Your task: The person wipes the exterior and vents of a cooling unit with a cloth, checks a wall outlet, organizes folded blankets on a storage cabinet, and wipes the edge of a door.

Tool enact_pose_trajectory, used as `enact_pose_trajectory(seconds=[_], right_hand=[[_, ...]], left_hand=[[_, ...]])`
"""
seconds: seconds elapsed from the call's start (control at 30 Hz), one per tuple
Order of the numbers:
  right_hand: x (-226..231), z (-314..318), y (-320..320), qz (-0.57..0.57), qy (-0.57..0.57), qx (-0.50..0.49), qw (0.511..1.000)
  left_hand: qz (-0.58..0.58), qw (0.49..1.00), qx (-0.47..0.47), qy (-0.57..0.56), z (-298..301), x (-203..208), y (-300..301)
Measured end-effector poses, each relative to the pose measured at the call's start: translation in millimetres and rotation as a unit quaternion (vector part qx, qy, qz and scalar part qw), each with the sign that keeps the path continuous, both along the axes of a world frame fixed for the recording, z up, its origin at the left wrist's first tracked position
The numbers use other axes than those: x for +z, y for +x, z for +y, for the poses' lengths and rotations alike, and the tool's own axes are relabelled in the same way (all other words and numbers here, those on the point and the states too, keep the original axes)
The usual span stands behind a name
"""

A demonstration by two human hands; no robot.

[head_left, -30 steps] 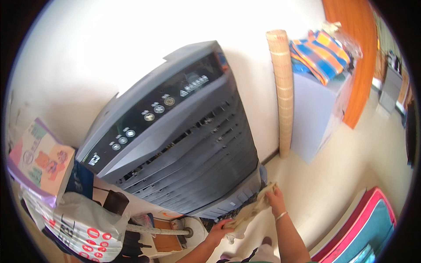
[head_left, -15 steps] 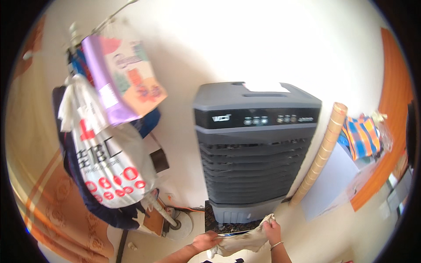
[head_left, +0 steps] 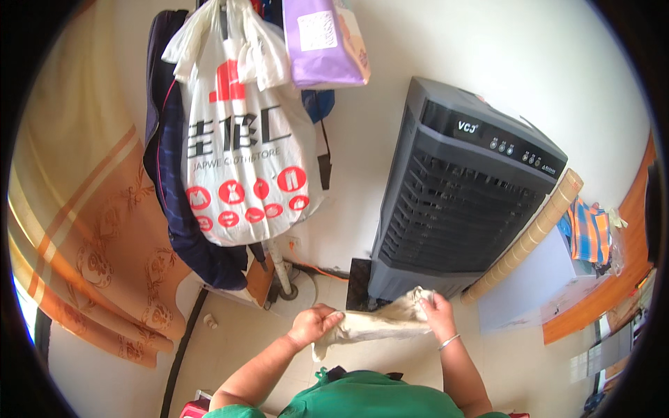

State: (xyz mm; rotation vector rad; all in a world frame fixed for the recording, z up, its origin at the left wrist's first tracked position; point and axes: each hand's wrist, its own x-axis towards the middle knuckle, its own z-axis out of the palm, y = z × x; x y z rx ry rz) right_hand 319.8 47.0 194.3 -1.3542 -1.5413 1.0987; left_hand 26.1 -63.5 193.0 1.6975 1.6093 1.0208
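Note:
A cream, slightly stained cloth (head_left: 376, 327) hangs stretched between my two hands, in front of my body. My left hand (head_left: 315, 325) is closed around one end, and a loose corner droops below it. At the other end, my right hand (head_left: 437, 315) pinches a bunched edge; a bangle circles that wrist. Beyond the cloth stands a tall grey and black air cooler (head_left: 467, 202), with a dark patterned slab (head_left: 359, 284) at its base. The cloth hides part of that base.
On the left, a stuffed white plastic bag (head_left: 244, 167), a purple bag (head_left: 324, 49) and dark clothing (head_left: 167, 139) hang from a stand (head_left: 281, 272). A rolled mat (head_left: 523, 237) leans beside the cooler. Farther right is a pale box (head_left: 529, 285). Orange curtains (head_left: 104, 258) hang at far left.
The view has shifted left and downward, so the cooler appears farther right and the hanging bags nearer the middle. Both hands still hold the cloth, now higher in the picture.

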Motion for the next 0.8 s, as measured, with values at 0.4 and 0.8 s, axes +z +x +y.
enact_pose_trajectory(seconds=[0.4,0.8], right_hand=[[9,-27,-1,0.241,-0.108,-0.043,0.964],[-17,-43,33,0.283,-0.127,-0.135,0.941]], left_hand=[[-0.132,0.953,-0.175,-0.208,-27,-8,-26],[0.171,0.949,-0.229,-0.131,-49,-24,17]])
